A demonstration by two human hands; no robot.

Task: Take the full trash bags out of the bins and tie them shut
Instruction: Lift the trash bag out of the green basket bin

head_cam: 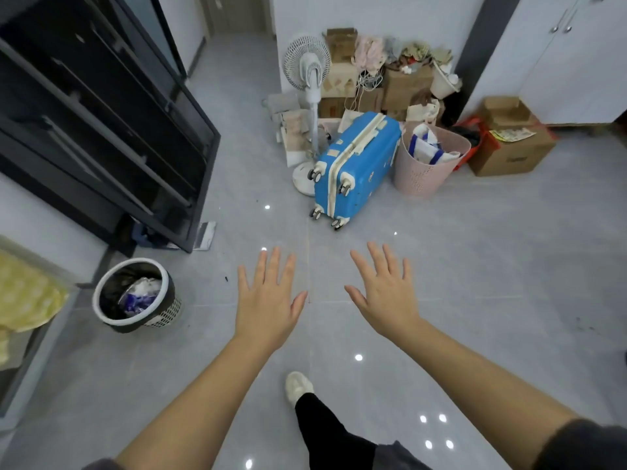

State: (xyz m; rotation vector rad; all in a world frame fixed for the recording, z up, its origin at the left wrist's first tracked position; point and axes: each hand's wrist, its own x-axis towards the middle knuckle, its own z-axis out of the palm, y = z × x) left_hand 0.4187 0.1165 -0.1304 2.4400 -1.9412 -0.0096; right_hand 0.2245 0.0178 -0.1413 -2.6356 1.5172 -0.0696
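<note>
A round bin (pixel 166 313) with a white rim and perforated sides stands on the floor at lower left. A black trash bag (pixel 112 293) lines it, holding crumpled white and blue rubbish (pixel 140 295). My left hand (pixel 268 300) and my right hand (pixel 385 291) are stretched out in front of me over the grey floor, palms down, fingers spread, holding nothing. Both hands are to the right of the bin and apart from it.
A black metal rack (pixel 101 130) leans at the left. Ahead lie a blue suitcase (pixel 359 164), a white standing fan (pixel 310 83), a pink laundry basket (pixel 424 171) and stacked cardboard boxes (pixel 509 147). Yellow cloth (pixel 23 293) sits at far left. My foot (pixel 297 386) is on the tiles.
</note>
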